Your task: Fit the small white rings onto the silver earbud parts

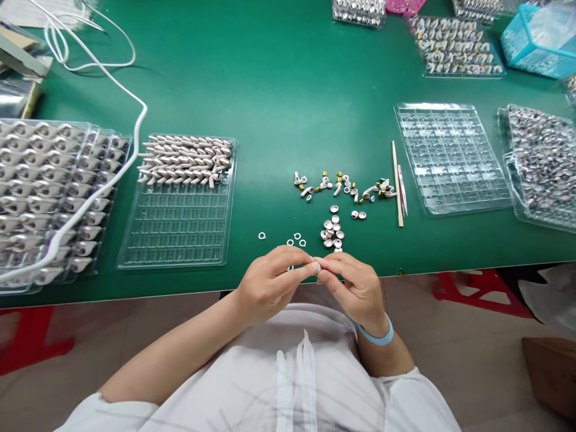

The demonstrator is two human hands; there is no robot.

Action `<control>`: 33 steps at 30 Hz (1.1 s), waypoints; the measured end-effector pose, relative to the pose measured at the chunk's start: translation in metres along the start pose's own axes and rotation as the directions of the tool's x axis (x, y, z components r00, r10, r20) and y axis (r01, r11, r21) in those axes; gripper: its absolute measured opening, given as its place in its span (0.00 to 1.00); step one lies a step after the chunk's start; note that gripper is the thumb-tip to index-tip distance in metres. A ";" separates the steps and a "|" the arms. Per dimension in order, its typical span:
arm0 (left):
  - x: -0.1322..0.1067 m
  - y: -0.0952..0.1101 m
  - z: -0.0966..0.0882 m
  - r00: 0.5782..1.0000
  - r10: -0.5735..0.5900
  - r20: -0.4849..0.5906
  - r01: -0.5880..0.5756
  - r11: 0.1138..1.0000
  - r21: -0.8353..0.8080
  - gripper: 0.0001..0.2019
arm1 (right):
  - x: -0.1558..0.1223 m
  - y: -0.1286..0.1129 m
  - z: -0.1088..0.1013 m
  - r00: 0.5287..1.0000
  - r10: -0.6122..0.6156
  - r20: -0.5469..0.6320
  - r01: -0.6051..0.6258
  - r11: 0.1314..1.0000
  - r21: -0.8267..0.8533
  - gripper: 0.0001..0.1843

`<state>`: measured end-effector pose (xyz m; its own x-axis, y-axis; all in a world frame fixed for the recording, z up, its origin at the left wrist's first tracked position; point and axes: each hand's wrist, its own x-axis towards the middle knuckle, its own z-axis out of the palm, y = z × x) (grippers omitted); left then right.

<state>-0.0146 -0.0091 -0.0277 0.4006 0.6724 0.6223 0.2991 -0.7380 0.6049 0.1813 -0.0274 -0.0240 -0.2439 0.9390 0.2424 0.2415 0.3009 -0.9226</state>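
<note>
At the table's front edge my left hand and my right hand meet, fingertips pinched together. Between them is a small silvery part, mostly covered by the fingers. Just beyond lies a cluster of round metal caps. Several thin white rings are scattered near my left hand, one partly behind its fingers. Farther back, a loose row of small curved earphone-like pieces with yellow bits stretches across the green table. A light blue band circles my right wrist.
A half-filled clear tray and stacked trays of metallic shells stand left, crossed by a white cable. To the right are a wooden stick, tweezers, a clear tray, a full tray and a blue basket.
</note>
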 end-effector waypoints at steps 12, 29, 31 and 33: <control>-0.001 0.002 0.002 0.994 -0.106 -0.023 0.105 0.993 -0.056 0.12 | -0.004 0.000 0.005 0.993 -0.100 -0.063 0.094 0.992 -0.085 0.20; -0.001 0.006 -0.001 0.996 -0.088 -0.002 0.088 0.993 -0.075 0.11 | -0.012 0.009 0.007 0.995 -0.022 -0.093 0.029 0.996 0.079 0.21; -0.001 0.005 -0.001 0.996 -0.085 0.004 0.085 0.995 -0.057 0.10 | -0.012 0.009 0.007 0.996 -0.030 -0.090 0.036 0.997 0.063 0.21; -0.001 0.005 -0.002 0.996 -0.084 0.011 0.084 0.996 -0.040 0.10 | -0.011 0.008 0.006 0.996 -0.040 -0.074 0.044 0.998 0.045 0.21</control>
<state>-0.0153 -0.0138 -0.0245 0.3837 0.7313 0.5639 0.2965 -0.6759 0.6747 0.1803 -0.0366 -0.0363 -0.1829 0.9359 0.3011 0.1885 0.3340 -0.9235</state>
